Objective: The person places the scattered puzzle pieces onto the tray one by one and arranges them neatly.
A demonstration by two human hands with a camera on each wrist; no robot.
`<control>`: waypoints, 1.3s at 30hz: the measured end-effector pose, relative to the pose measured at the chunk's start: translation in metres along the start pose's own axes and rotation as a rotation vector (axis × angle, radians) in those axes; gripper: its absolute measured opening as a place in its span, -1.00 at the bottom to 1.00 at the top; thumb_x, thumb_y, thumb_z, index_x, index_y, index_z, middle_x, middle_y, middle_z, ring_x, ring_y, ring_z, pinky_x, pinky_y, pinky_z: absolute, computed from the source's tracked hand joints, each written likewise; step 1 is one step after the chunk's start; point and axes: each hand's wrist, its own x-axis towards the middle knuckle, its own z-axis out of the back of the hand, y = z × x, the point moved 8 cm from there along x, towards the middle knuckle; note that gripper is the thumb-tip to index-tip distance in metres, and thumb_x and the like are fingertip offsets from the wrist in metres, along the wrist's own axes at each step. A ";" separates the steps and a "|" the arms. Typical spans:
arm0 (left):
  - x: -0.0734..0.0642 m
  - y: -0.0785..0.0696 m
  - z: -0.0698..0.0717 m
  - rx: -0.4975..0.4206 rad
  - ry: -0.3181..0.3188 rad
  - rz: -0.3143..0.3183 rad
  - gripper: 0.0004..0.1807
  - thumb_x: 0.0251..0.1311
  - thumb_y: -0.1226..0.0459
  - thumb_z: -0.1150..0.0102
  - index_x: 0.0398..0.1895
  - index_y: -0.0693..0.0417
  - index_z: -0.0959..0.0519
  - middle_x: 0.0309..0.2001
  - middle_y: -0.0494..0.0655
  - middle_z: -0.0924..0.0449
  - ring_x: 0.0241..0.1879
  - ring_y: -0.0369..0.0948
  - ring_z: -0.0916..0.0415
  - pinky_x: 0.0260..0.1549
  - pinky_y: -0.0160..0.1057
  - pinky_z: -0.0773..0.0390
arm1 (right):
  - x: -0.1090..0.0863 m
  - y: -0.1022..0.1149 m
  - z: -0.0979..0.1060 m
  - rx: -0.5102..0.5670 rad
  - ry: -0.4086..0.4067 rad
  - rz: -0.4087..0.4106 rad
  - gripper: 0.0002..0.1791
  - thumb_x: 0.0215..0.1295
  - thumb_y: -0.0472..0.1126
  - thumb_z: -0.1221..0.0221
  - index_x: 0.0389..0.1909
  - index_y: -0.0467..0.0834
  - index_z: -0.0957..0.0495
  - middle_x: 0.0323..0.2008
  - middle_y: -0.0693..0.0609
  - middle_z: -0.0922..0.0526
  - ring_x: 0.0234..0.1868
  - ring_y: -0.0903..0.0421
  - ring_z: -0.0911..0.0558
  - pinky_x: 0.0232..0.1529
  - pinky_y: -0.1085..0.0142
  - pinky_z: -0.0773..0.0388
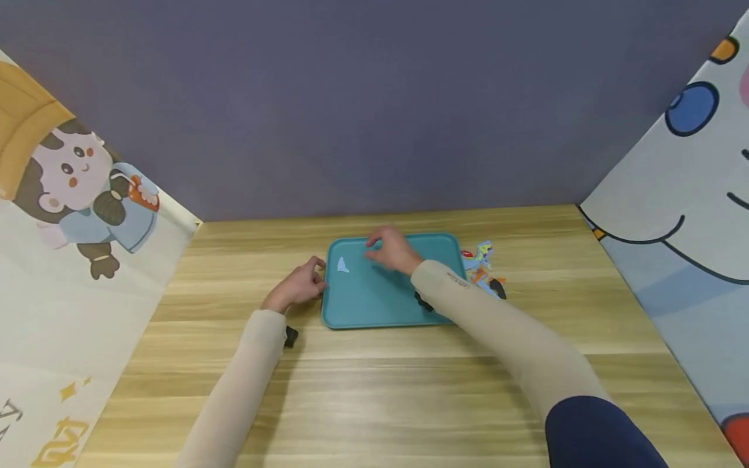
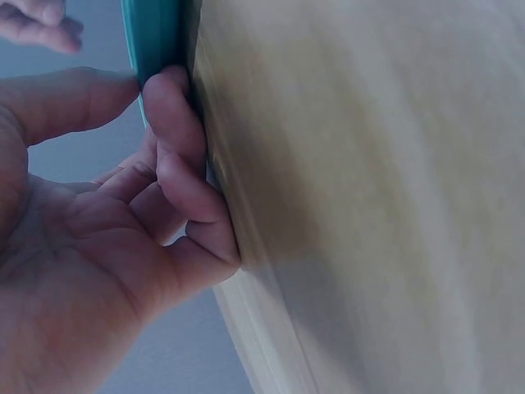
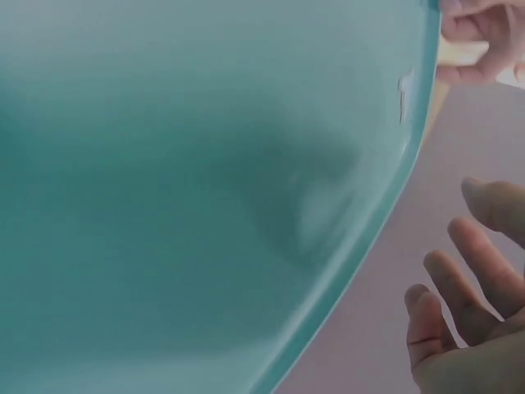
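Observation:
A teal tray lies on the wooden table. My left hand is at its left edge; in the left wrist view the thumb and curled fingers pinch the rim. Above the far middle part of the tray hovers my right hand, holding nothing. Its fingers are spread and loosely bent in the right wrist view. One small, flat, pale-blue piece of irregular outline lies inside the tray near the left rim, between the two hands.
Several flat, colourful printed pieces lie on the table just beyond the tray's right edge, partly behind the right forearm. A grey-blue wall rises at the table's far edge. Panels with cartoon pictures stand on both sides.

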 end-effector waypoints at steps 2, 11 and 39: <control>-0.001 0.001 0.000 -0.004 -0.007 0.006 -0.50 0.27 0.32 -0.07 0.23 0.20 -0.17 -0.33 0.02 -0.57 -0.44 -0.16 -0.51 -0.36 -0.17 -0.44 | -0.005 -0.010 0.008 0.010 -0.002 -0.021 -0.74 0.19 -0.18 -0.30 -0.13 -0.21 -0.65 0.07 -0.04 -0.50 0.16 -0.02 -0.39 0.06 0.12 -0.37; -0.006 0.000 0.009 -0.025 -0.005 0.017 -0.50 0.28 0.33 -0.07 0.23 0.21 -0.18 -0.25 0.09 -0.56 -0.42 -0.16 -0.53 -0.36 -0.16 -0.45 | -0.016 -0.038 0.048 0.047 -0.036 -0.054 -0.70 0.20 -0.25 -0.27 -0.06 -0.27 -0.61 0.11 -0.14 -0.49 0.15 -0.07 -0.41 0.03 0.09 -0.40; -0.002 0.000 0.002 -0.043 0.032 0.012 -0.49 0.30 0.32 -0.06 0.25 0.22 -0.16 -0.20 0.13 -0.56 -0.38 -0.15 -0.56 -0.30 -0.14 -0.47 | -0.088 -0.157 0.122 -0.016 -0.121 -0.196 -0.64 0.25 -0.33 -0.18 0.06 -0.32 -0.51 0.13 -0.27 -0.45 0.12 -0.21 -0.43 0.04 -0.04 -0.38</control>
